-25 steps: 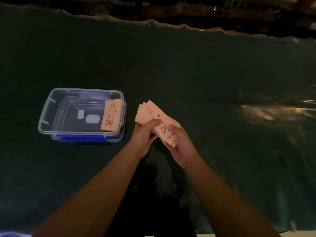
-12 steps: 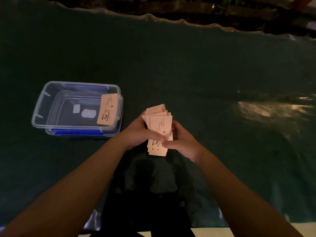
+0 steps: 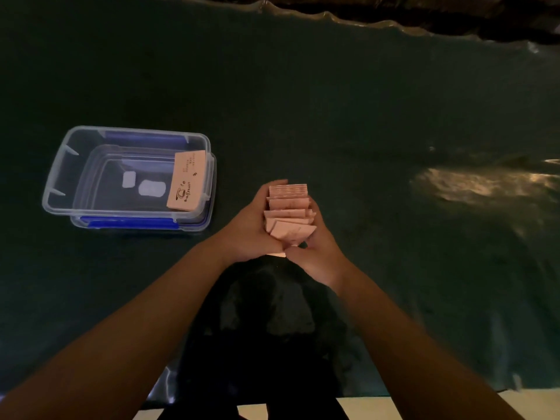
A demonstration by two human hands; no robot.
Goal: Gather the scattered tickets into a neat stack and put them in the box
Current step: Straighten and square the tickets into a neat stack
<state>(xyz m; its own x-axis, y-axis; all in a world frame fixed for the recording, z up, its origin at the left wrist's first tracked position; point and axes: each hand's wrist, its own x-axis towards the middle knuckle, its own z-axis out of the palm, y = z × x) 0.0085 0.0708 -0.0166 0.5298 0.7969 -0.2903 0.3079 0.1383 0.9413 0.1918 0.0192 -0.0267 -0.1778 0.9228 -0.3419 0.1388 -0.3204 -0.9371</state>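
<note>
Several pale pink tickets (image 3: 288, 212) stand on edge in a loose bundle between my two hands, fanned apart and uneven at the top. My left hand (image 3: 251, 228) presses the bundle's left side and my right hand (image 3: 318, 253) presses its right side. The hands meet at the near end and hide the bundle's bottom. To the left stands a clear plastic box (image 3: 57, 174) with blue clips. One more pink ticket (image 3: 186, 181) with a coffee-cup print leans against the box's right inner wall.
A dark green cloth (image 3: 333, 101) covers the table, with a wrinkled far edge and a bright glare patch (image 3: 478, 184) at the right. Two small white labels (image 3: 145, 184) show on the box's bottom. A pale floor strip (image 3: 363, 407) lies at the near edge.
The tickets went from a flat, slanted fan to an upright bundle squeezed from both sides. Both hands turned inward around it. The view shifted, so the box now sits lower.
</note>
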